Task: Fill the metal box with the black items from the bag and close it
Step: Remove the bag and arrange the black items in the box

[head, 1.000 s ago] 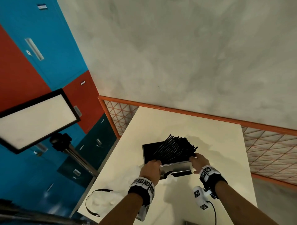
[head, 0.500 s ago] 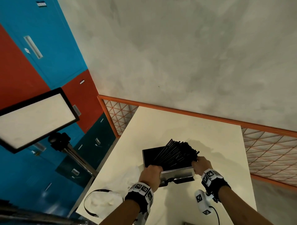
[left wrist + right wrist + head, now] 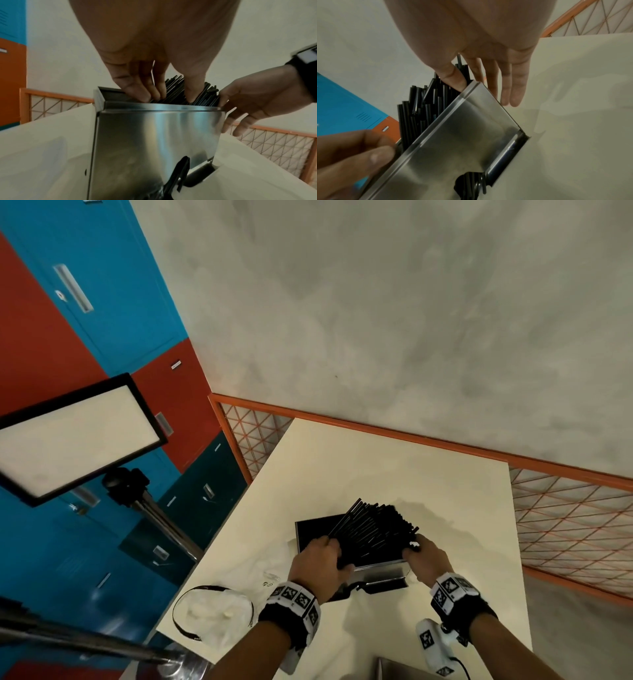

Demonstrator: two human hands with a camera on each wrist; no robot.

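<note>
The metal box (image 3: 154, 135) is brushed, shiny steel; the black sticks (image 3: 373, 529) look smooth plastic.

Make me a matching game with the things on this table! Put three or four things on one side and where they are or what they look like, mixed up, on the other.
Things:
1. black straws
2. metal box
3. white bag
4. left hand

Descriptions:
A. shiny and silver, standing on the cream table
B. lying crumpled near the table's left corner
C. sticking up out of the open top in a fanned bunch
D. fingers pushed in among the straws

Pairs: 1-C, 2-A, 3-B, 4-D
</note>
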